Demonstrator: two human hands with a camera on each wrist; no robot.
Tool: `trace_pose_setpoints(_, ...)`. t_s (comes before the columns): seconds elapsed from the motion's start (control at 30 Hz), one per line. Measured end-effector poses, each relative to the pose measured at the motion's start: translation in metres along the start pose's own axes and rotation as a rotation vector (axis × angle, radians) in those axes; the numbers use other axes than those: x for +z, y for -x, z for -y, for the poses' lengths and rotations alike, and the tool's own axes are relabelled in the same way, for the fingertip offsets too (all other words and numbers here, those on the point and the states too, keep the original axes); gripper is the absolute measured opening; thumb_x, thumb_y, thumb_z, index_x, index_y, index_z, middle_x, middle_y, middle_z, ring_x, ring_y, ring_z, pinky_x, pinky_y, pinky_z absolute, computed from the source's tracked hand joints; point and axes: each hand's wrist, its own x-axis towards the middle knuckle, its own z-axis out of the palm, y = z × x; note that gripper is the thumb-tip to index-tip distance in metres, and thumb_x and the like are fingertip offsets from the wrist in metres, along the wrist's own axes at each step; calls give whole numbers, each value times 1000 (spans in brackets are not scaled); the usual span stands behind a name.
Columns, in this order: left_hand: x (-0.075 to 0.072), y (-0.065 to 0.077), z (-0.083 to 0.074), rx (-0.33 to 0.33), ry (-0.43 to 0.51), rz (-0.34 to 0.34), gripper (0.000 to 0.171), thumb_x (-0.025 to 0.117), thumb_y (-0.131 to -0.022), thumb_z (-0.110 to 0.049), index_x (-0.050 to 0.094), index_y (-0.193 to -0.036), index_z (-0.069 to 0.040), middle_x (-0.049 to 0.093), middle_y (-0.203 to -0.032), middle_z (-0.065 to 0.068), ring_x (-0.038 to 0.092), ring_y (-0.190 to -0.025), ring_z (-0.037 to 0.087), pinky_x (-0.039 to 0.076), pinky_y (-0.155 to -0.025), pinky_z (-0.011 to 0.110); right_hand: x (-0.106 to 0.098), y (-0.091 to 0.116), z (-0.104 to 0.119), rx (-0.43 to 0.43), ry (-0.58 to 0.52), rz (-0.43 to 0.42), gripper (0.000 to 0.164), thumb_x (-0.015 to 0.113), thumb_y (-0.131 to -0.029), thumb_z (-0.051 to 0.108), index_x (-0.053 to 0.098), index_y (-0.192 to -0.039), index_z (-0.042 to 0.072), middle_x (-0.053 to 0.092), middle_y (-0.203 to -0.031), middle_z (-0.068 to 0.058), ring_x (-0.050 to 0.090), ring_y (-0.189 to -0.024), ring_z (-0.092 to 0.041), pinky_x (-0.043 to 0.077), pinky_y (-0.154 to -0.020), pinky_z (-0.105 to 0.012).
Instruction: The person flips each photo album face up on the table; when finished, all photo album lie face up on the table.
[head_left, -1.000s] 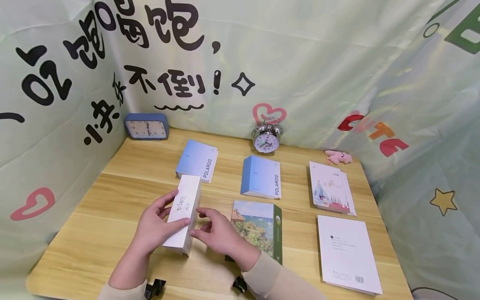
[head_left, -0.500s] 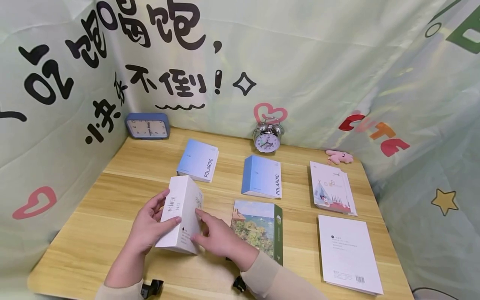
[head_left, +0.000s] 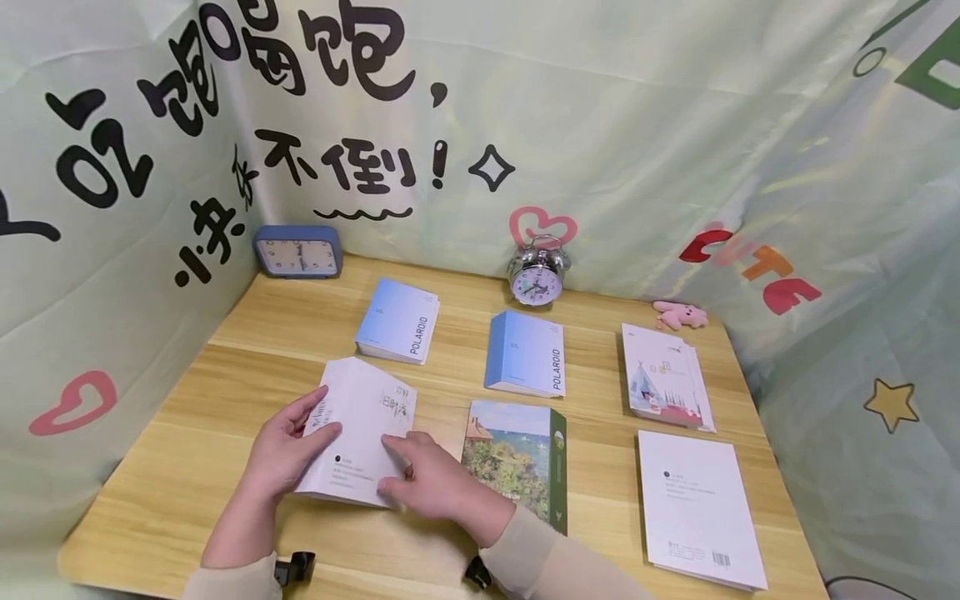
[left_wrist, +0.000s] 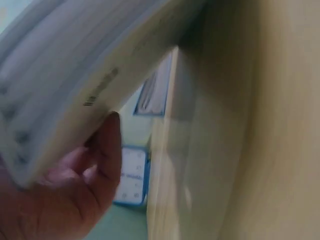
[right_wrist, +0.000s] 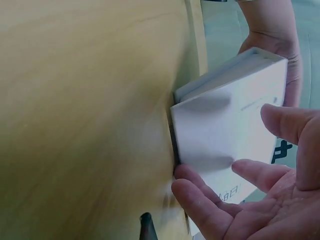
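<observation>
A thick white photo album (head_left: 363, 454) stands tilted over the table at the left front, its printed cover turned up to the head view. My left hand (head_left: 281, 446) grips it around the spine side; in the left wrist view the thumb or a finger presses on the barcode cover (left_wrist: 102, 85). My right hand (head_left: 442, 475) is at the opposite edge. In the right wrist view its fingers (right_wrist: 260, 172) are spread and fairly straight, close to or touching the white cover (right_wrist: 220, 130). Beside that hand lies an album with a painted seaside scene (head_left: 510, 454), partly covered by the right forearm.
Two blue Polaroid albums (head_left: 397, 321) (head_left: 525, 354) lie farther back. At the right are an illustrated album (head_left: 663, 379) and another white album (head_left: 697, 508). A blue clock (head_left: 298, 252), a silver alarm clock (head_left: 537, 279) and a pink toy (head_left: 680, 315) line the back edge.
The white album has turned from showing its narrow spine to showing its broad printed cover. My left hand has shifted slightly left with it, while the right hand has stayed by its right side.
</observation>
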Motion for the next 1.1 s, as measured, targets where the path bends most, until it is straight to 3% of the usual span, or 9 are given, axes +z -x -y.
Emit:
trace_pose_setpoints(0.1, -4, -4, 6, -17, -207, -18, 67, 74, -101, -23, 47, -158, -1, 56, -148, 31, 67, -102, 25, 57, -76, 30, 2, 1, 1, 0, 36, 8, 68, 75, -98, 39, 54, -155, 9, 47, -158, -26, 62, -129, -31, 50, -109, -41)
trace_pose_setpoints(0.17, -6, -6, 10, -23, -329, 4, 74, 76, -100, -29, 43, -159, 1, 57, -145, 32, 64, -108, 33, 55, -82, 36, 3, 1, 1, -13, 61, 19, 67, 74, -99, 39, 55, -154, 6, 42, -161, -27, 54, -140, -36, 46, -114, -42)
trace_pose_setpoints(0.3, -5, -8, 17, -24, -456, 76, 91, 79, -97, -33, 29, -164, 5, 51, -150, 35, 58, -124, 46, 51, -96, 55, 4, 3, 1, -36, 92, 36, 68, 73, -100, 40, 55, -153, 2, 38, -165, -26, 50, -144, -36, 45, -115, -39)
trace_pose_setpoints(0.57, 2, -8, 15, -57, -462, 61, 91, 77, -97, -25, 25, -165, 5, 40, -158, 37, 47, -138, 53, 42, -108, 65, 2, 6, -4, -12, 46, 51, 71, 72, -100, 42, 52, -155, 2, 36, -167, -21, 52, -143, -31, 46, -114, -39)
trace_pose_setpoints(0.7, 5, -8, 15, -65, -476, 58, 91, 76, -97, -26, 24, -165, 5, 36, -160, 36, 40, -143, 55, 38, -113, 67, -5, 11, -7, 9, -15, 54, 73, 72, -100, 42, 50, -157, 2, 39, -165, -22, 62, -130, -29, 50, -110, -41)
trace_pose_setpoints(0.83, 12, -6, 10, -54, -520, 28, 95, 77, -96, -28, 21, -164, 9, 30, -163, 38, 31, -146, 60, 31, -116, 71, -22, 25, -13, -2, -83, -1, 74, 73, -101, 40, 46, -158, 1, 46, -160, -20, 67, -120, -29, 56, -102, -41)
trace_pose_setpoints(0.93, 21, -2, 0, 14, -552, -78, 94, 79, -95, -26, 24, -162, 11, 28, -163, 38, 28, -146, 61, 28, -116, 73, -44, 40, -23, -38, -166, -107, 73, 73, -101, 35, 45, -157, -2, 52, -153, -22, 66, -119, -34, 59, -96, -39)
trace_pose_setpoints(1.03, 34, 1, -14, 142, -539, -207, 85, 81, -93, -22, 37, -158, 10, 34, -162, 35, 31, -145, 59, 27, -116, 73, -66, 55, -40, -51, -261, -223, 67, 73, -102, 26, 46, -155, -6, 55, -146, -28, 67, -117, -40, 61, -92, -38)
trace_pose_setpoints(1.1, 47, 2, -21, 224, -511, -246, 79, 83, -91, -19, 45, -154, 8, 39, -160, 32, 35, -144, 56, 29, -117, 70, -77, 65, -52, -28, -313, -298, 64, 73, -102, 20, 47, -152, -9, 56, -144, -30, 68, -115, -41, 61, -90, -38)
